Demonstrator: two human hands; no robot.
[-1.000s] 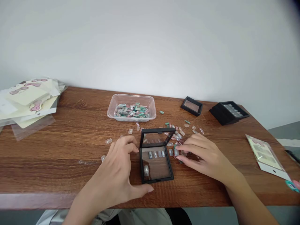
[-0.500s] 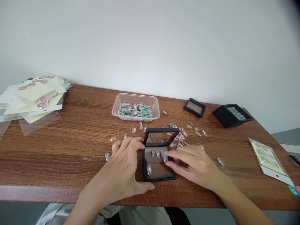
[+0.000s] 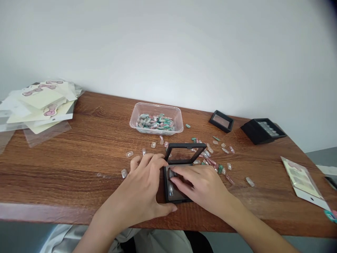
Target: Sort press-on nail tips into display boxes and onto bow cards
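A black case (image 3: pixel 166 188) with a clear window in its raised lid (image 3: pixel 186 144) stands open on the table. My left hand (image 3: pixel 142 184) curves round its left side, fingertips at the lid's hinge corner and thumb by the front edge. My right hand (image 3: pixel 202 186) reaches over the case, thumb and index finger closed on a small greyish press-on nail (image 3: pixel 171 173) near the inside's left end. Below it in the case lies a larger clear, shiny press-on nail (image 3: pixel 171 190). My right hand hides the rest of the inside.
A clear plastic tub (image 3: pixel 133 121) of press-on nails stands behind. Loose press-on nails (image 3: pixel 210 161) lie behind and right of the case. Farther right are a small black case (image 3: pixel 220 128), stacked black cases (image 3: pixel 251 133) and a packaged card (image 3: pixel 302 182). Bagged cards (image 3: pixel 44 102) pile up at left.
My right hand has moved left from the loose nails into the case, first to the row's right end, now to its left end. My left hand stays by the case. The view has shifted slightly.
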